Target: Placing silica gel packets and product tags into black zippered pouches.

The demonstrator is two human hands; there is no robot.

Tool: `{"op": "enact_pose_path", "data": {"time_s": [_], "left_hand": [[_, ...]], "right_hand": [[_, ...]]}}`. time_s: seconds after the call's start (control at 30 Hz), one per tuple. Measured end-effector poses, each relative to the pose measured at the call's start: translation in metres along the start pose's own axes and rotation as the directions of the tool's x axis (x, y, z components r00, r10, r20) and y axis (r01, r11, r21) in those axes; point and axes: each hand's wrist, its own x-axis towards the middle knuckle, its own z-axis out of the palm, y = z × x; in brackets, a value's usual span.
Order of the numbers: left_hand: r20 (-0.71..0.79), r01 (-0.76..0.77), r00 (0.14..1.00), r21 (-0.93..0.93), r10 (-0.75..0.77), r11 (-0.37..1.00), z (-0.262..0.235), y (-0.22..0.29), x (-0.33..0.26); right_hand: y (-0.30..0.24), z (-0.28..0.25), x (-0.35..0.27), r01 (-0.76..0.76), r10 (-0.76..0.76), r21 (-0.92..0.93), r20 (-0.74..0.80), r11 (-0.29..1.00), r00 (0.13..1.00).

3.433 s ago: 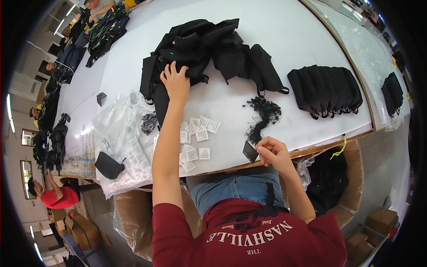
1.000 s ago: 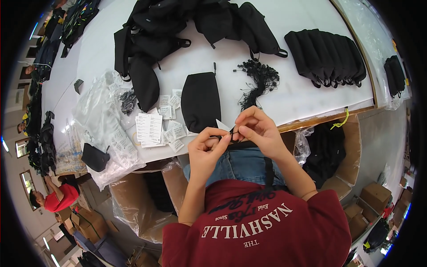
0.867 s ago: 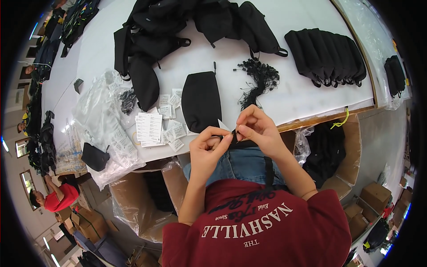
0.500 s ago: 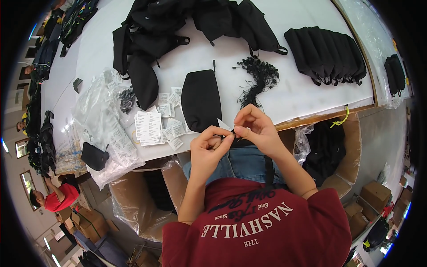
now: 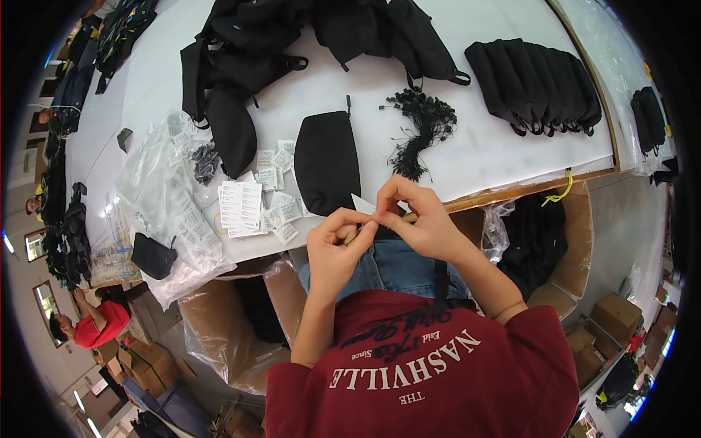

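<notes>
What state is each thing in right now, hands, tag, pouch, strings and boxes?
Left hand: pinching the tag.
Right hand: pinching the tag.
Tag: white, held above the table edge.
Pouch: flat on the table, closed.
Strings: loose bundle on the table.
Box: open, plastic-lined.

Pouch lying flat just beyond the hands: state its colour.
Plain black pouch, clearest in the head view, on the white table.

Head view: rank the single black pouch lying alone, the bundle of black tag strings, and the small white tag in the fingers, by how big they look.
1. single black pouch, largest.
2. bundle of black tag strings, smaller, though its loose spread makes the margin unsure.
3. small white tag, smallest, despite being nearest the camera, pinched between left hand and right hand.
</notes>
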Motion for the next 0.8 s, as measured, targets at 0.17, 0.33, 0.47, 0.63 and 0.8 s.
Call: {"op": "enact_pose_path", "data": {"time_s": [0.17, 0.33, 0.47, 0.63, 0.8], "left_hand": [[0.000, -0.011, 1.000, -0.005, 0.011, 1.000, -0.001, 0.000, 0.000], [0.011, 0.023, 1.000, -0.060, -0.022, 0.998, -0.002, 0.010, 0.001], [0.042, 0.012, 0.999, -0.051, -0.010, 0.999, -0.006, 0.012, 0.001], [0.198, -0.057, 0.979, 0.010, 0.054, 0.998, -0.015, 0.015, -0.011], [0.413, -0.050, 0.910, 0.004, 0.044, 0.999, -0.010, 0.022, -0.012]], "right_hand": [[0.008, 0.004, 0.001, -0.070, 0.076, 0.361, -0.001, 0.930, 0.997], [0.007, 0.004, 0.004, -0.097, 0.086, 0.568, 0.046, 0.818, 0.995], [0.003, 0.006, 0.003, -0.085, 0.079, 0.510, 0.033, 0.856, 0.996], [0.013, -0.028, 0.023, -0.100, 0.118, 0.196, -0.084, 0.975, 0.989], [0.070, -0.029, 0.045, -0.525, 0.502, 0.176, 0.158, 0.833, 0.850]]}}
